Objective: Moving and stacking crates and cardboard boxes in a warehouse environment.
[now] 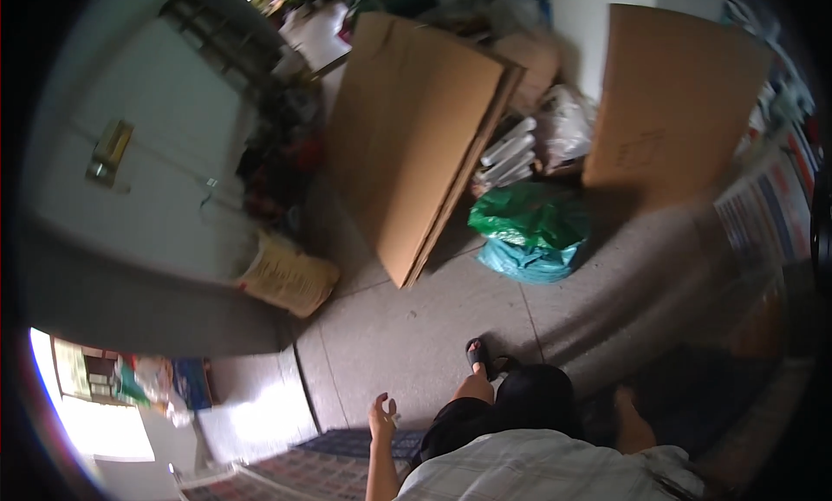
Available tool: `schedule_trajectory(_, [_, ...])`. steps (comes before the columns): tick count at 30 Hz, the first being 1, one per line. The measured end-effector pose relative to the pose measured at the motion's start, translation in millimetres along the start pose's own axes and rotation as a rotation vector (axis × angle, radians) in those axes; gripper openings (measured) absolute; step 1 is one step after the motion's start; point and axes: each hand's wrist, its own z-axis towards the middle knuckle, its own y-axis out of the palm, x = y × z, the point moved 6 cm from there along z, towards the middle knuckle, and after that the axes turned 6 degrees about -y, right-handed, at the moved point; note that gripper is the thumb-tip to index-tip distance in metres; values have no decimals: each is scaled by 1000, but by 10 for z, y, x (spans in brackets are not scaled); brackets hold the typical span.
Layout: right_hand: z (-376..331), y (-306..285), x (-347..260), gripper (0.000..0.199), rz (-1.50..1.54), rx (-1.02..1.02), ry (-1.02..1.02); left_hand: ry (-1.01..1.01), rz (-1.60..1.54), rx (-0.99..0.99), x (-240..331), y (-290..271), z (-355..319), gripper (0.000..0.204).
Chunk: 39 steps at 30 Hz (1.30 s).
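Note:
My left hand hangs at my side low in the picture, fingers loosely curled, with a small pale thing by the fingertips that is too blurred to name. My right hand shows as a dim blurred shape on the right, beside dark cloth, and its fingers cannot be made out. One foot in a black sandal steps forward on the grey tiled floor. A checked shirt fills the lower edge.
A stack of large cardboard sheets leans ahead, with another cardboard sheet to the right. A green bag sits on a teal bag between them. A yellow sack lies by a pale door. A patterned mat lies at lower left.

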Motion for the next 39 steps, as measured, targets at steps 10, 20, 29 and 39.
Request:
schedule_trajectory(10, [-851, -2035, -1879, 29, 616, 735, -571, 134, -19, -406, 1460, 1198, 1517, 39])
schedule_trajectory(20, [84, -2097, -13, 31, 1061, 956, 53, 1195, -25, -281, 5060, 2809, 844, 31])
schedule_trajectory(29, [1058, -4192, 1570, 35, 694, 1057, 83, 1384, 80, -707, 7026, 4191, -1155, 40])
schedule_trajectory(39, [2803, -6530, 2098, 47, 23, 1037, -172, 1406, 386, -373, 8674, 5382, -237, 43])
